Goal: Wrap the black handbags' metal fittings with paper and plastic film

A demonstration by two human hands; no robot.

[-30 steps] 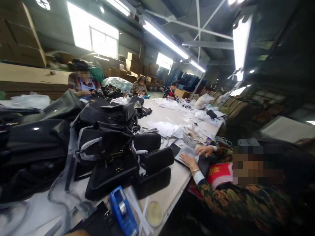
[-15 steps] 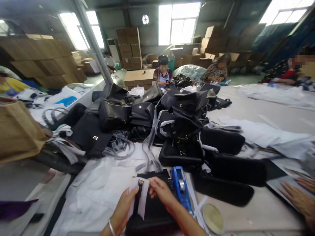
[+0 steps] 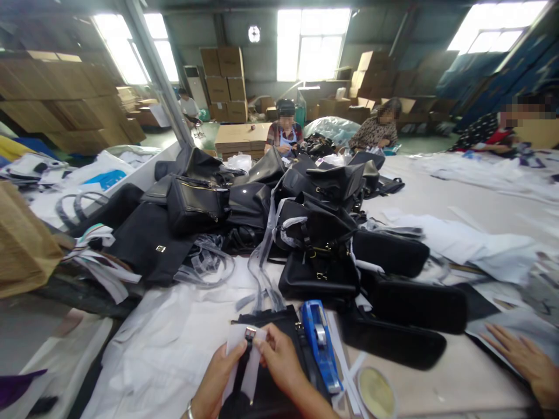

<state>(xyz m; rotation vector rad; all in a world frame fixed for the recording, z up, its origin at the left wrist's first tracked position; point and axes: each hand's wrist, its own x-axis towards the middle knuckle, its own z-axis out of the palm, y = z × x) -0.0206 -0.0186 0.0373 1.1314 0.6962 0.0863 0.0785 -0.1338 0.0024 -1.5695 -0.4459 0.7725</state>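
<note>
My left hand [image 3: 217, 377] and my right hand [image 3: 279, 364] meet at the bottom centre, over a black bag [image 3: 266, 390] lying on the table. Both pinch a white paper strip [image 3: 247, 362] wrapped round the bag's black strap, near its small metal buckle [image 3: 250, 333]. My left wrist wears a thin bracelet. A blue tape dispenser [image 3: 321, 343] lies just to the right of my right hand.
A heap of black handbags [image 3: 305, 233] fills the table's middle. A round yellowish tin [image 3: 375, 393] sits near the front edge. Another person's hand [image 3: 524, 361] rests at the lower right. A brown paper bag [image 3: 21, 244] stands left. Other people work at the far end.
The view swung from the right-hand co-worker to my own hands. Since half a second ago my fingers have closed in on the strip around the strap.
</note>
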